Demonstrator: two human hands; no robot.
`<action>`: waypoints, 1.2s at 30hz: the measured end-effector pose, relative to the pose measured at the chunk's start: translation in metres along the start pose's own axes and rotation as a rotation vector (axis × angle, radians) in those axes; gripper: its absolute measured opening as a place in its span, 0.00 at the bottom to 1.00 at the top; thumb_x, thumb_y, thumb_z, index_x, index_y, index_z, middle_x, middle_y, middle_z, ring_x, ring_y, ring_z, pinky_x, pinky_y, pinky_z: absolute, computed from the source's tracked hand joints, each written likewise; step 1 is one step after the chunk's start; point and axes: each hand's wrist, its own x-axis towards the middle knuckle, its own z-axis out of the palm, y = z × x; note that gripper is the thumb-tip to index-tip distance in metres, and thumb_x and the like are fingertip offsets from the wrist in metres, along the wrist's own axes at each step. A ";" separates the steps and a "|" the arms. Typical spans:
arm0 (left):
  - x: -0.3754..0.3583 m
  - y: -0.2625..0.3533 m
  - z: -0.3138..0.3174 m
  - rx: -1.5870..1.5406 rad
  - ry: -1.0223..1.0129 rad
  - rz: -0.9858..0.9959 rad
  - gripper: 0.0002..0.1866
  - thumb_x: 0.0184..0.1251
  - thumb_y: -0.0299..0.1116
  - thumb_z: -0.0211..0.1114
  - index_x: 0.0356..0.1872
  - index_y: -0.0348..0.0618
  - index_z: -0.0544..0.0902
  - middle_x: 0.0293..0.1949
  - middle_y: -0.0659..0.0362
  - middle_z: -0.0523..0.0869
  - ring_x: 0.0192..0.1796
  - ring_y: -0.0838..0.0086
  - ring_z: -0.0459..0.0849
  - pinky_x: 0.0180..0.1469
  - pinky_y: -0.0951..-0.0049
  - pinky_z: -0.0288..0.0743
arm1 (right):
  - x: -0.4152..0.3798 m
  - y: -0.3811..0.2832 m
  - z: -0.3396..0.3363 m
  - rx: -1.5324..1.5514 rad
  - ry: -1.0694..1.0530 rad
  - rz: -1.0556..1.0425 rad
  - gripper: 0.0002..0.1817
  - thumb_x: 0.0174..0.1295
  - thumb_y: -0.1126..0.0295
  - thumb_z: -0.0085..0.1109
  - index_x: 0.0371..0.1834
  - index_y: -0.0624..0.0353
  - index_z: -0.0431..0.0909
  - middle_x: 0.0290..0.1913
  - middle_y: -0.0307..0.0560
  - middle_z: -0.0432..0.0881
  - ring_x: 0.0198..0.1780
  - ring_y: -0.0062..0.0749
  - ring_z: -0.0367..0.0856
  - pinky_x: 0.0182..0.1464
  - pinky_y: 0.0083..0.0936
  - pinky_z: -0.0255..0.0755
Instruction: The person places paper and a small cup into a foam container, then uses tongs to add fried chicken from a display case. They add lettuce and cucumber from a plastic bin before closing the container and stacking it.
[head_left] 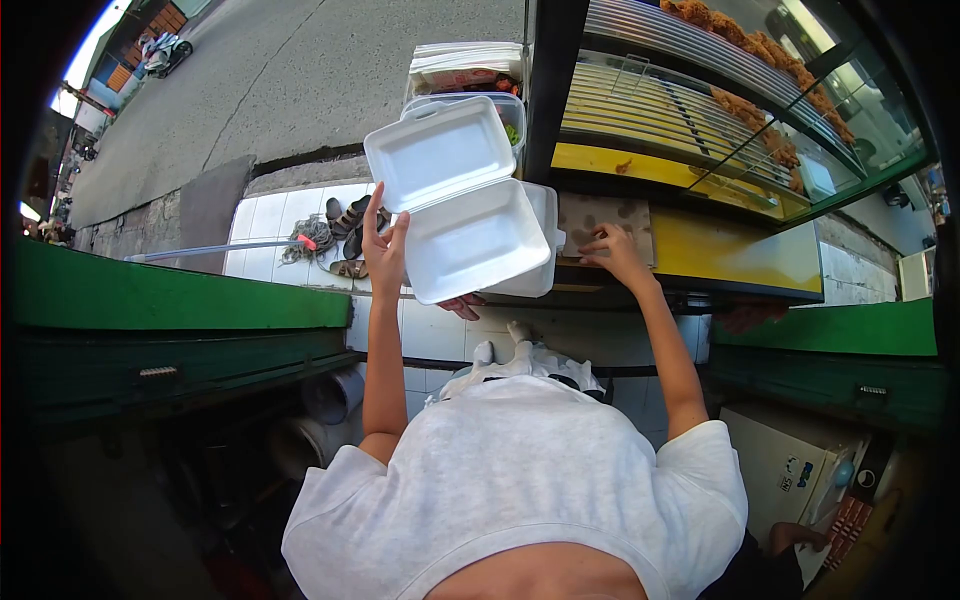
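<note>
A white foam food box [478, 240] lies with its lid [440, 150] folded back; its inside shows no food. My left hand [384, 245] is at the box's left edge near the hinge, thumb against the edge and a finger raised beside the lid. Part of its grip is hidden behind the box. Under the box's right side shows a whitish translucent container [546, 270]. My right hand [618, 252] is apart from the box, fingers loosely bent and spread with nothing in them, over a stained brown board [625, 215].
A glass display case [680, 110] with fried pieces [755, 115] on racks stands at the right. Behind the foam box are a clear tub [517, 108] and a stack of white paper [465, 60]. Sandals [350, 225] and a mop [305, 243] lie on the tiles. Another person's hand [798, 538] shows lower right.
</note>
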 end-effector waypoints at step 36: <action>0.004 0.007 0.023 0.002 0.079 0.041 0.31 0.63 0.17 0.61 0.68 0.38 0.65 0.67 0.49 0.67 0.68 0.71 0.67 0.51 0.83 0.80 | 0.032 -0.179 -0.004 0.385 -0.025 -0.645 0.07 0.58 0.79 0.59 0.38 0.59 0.72 0.57 0.53 0.75 0.53 0.47 0.77 0.56 0.37 0.67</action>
